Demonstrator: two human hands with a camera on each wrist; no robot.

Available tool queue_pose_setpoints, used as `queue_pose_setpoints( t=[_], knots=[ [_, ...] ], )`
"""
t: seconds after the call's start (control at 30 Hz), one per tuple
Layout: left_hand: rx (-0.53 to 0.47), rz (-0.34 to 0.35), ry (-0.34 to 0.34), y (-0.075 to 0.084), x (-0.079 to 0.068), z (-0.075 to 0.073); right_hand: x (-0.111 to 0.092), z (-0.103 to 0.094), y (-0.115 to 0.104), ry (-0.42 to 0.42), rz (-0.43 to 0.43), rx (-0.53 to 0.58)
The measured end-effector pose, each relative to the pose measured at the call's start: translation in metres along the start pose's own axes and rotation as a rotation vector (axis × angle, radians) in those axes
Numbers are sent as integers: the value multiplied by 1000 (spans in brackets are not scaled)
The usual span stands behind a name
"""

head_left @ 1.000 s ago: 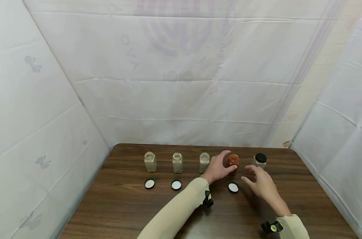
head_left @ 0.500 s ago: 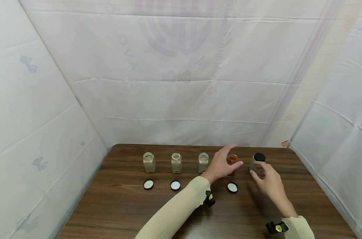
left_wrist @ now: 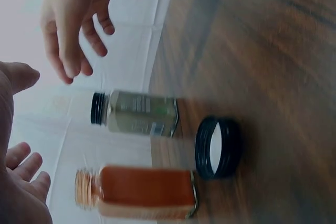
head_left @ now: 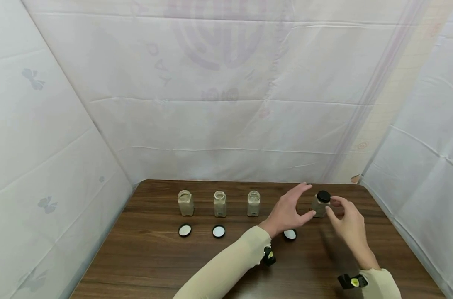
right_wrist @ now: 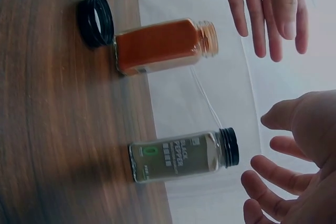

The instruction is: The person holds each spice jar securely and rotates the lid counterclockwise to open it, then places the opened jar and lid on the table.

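A capped black pepper jar [head_left: 318, 207] stands upright at the right end of the row, its black lid [right_wrist: 229, 147] on top. Just right of it is my right hand [head_left: 349, 222], fingers spread and apart from the glass in the right wrist view. My left hand [head_left: 287, 212] reaches in from the left, thumb and fingers parted, holding nothing. Behind it in the head view, an uncapped jar of red-orange powder [right_wrist: 160, 45] is hidden; both wrist views show it upright. A loose black lid [left_wrist: 218, 148] with a white liner lies in front of that jar, partly covered by my left wrist.
Three uncapped glass jars of pale contents, the left one [head_left: 186, 203], the middle one [head_left: 220, 204] and another [head_left: 254, 204], stand along the back of the wooden table [head_left: 144, 265]. Two loose lids, one [head_left: 184, 230] and another [head_left: 218, 231], lie before them. White sheeting [head_left: 219, 124] hangs behind.
My left hand has moved right, from beside the red-orange jar towards the pepper jar. My right hand came up to the pepper jar, then drew slightly right of it.
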State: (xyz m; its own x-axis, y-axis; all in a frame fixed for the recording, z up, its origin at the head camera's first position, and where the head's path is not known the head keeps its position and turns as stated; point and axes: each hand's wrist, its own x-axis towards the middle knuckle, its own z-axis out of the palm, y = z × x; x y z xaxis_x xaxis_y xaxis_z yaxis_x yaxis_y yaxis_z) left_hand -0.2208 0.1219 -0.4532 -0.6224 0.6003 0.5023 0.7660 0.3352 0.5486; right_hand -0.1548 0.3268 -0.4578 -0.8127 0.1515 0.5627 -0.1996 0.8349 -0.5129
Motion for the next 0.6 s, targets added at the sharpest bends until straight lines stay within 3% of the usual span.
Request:
queue_pose_setpoints(
  t=[0.23, 0.6],
  knots=[
    [17, 12, -15, 9, 0, 12, 3, -6, 6, 13, 19, -5],
    [-43, -109, -30, 10, -1, 30, 10, -9, 12, -4, 40, -11]
  ],
)
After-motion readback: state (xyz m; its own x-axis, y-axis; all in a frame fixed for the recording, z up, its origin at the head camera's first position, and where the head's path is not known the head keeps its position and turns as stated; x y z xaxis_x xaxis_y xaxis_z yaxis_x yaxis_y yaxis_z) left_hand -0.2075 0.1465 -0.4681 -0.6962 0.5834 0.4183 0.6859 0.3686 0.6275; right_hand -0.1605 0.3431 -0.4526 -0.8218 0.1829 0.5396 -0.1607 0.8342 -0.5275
